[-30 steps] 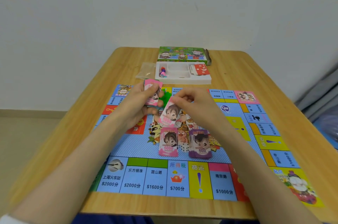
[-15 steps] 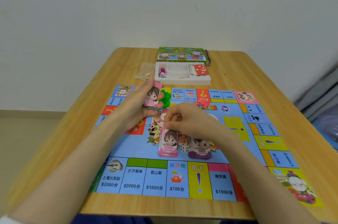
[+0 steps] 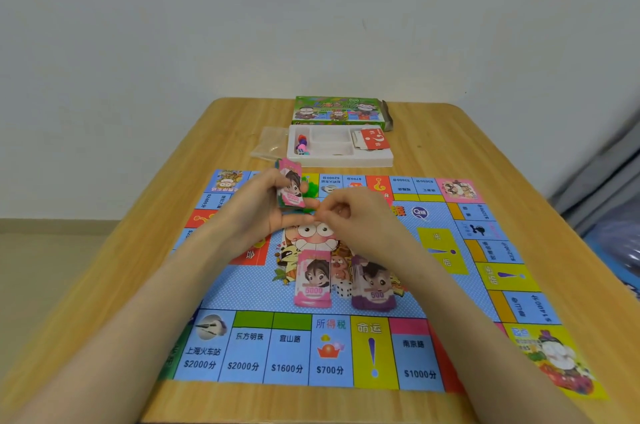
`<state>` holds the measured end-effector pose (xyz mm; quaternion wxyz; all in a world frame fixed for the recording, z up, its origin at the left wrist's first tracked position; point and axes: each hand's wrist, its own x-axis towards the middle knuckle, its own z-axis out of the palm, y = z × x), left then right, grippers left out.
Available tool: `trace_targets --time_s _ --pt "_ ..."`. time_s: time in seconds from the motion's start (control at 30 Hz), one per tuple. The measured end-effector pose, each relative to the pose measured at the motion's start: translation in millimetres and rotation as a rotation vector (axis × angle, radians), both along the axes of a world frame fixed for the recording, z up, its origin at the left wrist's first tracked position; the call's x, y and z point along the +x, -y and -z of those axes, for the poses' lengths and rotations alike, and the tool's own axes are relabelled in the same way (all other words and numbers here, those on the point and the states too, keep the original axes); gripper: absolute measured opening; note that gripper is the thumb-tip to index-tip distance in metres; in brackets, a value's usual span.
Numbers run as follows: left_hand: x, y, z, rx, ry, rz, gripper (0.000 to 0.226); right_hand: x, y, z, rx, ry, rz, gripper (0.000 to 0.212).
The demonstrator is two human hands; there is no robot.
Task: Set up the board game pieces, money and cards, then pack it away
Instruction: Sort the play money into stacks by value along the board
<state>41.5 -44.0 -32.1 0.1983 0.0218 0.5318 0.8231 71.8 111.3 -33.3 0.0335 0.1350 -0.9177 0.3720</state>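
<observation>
Head view: left hand [image 3: 256, 212] has its fingers clamped round an upright wad of pink 5000 paper notes [image 3: 290, 189]; right hand [image 3: 349, 215], just beside it, has its fingers curled together, nothing seen between them. Nearer lie a flat pink 5000 pile [image 3: 311, 279] and a purple 500 pile [image 3: 374, 285], side by side on the colourful paper game board [image 3: 329, 354] on the wooden desk [image 3: 467, 153]; white plastic tray [image 3: 341, 162] beyond

Your wooden table [image 3: 485, 153] carries 4 things: the game board [image 3: 256, 288] spread flat nearest you, a white tray [image 3: 346, 160] just beyond its far edge, a clear plastic bag [image 3: 268, 144] left of the tray, a green box [image 3: 337, 110] behind it
</observation>
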Motion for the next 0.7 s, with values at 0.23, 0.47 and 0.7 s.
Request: trace_targets --time_s 0.23,0.47,0.7 --pt "5.1 -2.3 -0.7 -0.005 -0.037 0.125 0.026 -0.2 0.0 -3.8 -0.36 -0.047 0.147 0.013" --pt "10.5 -3.5 -2.4 -0.145 -0.169 0.186 0.029 5.8 3.1 -6.6 -0.487 -0.157 0.138 0.019" --pt "10.3 -1.3 -1.9 -0.183 -0.2 0.177 0.03 5.9 2.7 -5.7 -0.456 -0.244 0.158 0.017"
